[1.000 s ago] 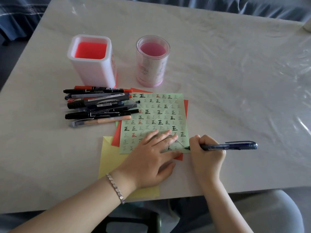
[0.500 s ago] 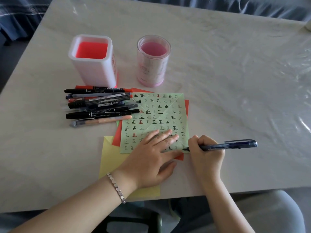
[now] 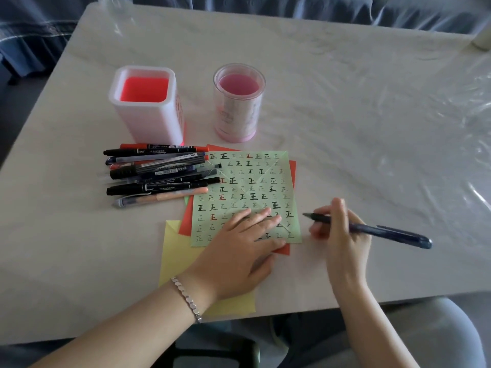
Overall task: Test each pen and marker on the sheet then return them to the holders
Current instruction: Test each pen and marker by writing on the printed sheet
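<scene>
A green sheet (image 3: 247, 181) covered with rows of written marks lies on the table. My left hand (image 3: 239, 251) presses flat on its lower part with straight fingers. My right hand (image 3: 342, 237) holds a dark blue pen (image 3: 385, 231) just right of the sheet, its tip lifted off the paper and pointing left. A pile of several black, red and peach pens and markers (image 3: 159, 173) lies left of the sheet. Behind them stand a square white holder (image 3: 148, 123) with a red inside and a round pink holder (image 3: 239, 112), both with nothing in them.
Red paper (image 3: 186, 221) and yellow paper (image 3: 178, 251) lie under the green sheet. The pale table (image 3: 372, 128) is covered in clear plastic film; its near edge runs just below my wrists. A white object (image 3: 482, 39) sits at the far right corner.
My right hand has lifted the pen tip off the sheet's lower right corner and drawn it to the right. The left hand has stayed on the sheet.
</scene>
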Available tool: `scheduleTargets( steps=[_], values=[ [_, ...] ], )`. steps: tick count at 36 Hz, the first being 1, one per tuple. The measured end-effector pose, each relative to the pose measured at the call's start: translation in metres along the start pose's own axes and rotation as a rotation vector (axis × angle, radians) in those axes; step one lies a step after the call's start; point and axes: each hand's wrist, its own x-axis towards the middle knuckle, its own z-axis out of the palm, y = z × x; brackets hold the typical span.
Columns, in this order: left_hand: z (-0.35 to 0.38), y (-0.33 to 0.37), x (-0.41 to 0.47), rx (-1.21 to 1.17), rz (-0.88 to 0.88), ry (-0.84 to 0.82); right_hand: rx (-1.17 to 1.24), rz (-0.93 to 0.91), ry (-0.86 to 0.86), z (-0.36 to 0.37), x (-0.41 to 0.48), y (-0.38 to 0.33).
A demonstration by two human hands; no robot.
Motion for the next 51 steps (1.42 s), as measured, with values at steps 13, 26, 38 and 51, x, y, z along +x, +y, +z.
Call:
scheduleTargets(
  steps=[13, 26, 38, 51],
  values=[
    [-0.001, 0.002, 0.000, 0.001, -0.017, -0.014, 0.044, 0.093, -0.305, -0.019, 0.009, -0.061],
    [-0.001, 0.002, 0.003, -0.047, -0.006, 0.043, 0.376, 0.316, -0.484, -0.013, -0.002, -0.078],
    [0.002, -0.001, 0.003, -0.048, 0.016, 0.066, 0.368, 0.304, -0.541, -0.009, -0.007, -0.080],
    [0.001, -0.004, 0.002, -0.053, 0.010, 0.100, 0.099, 0.238, -0.466, 0.000, -0.011, -0.090]
  ],
)
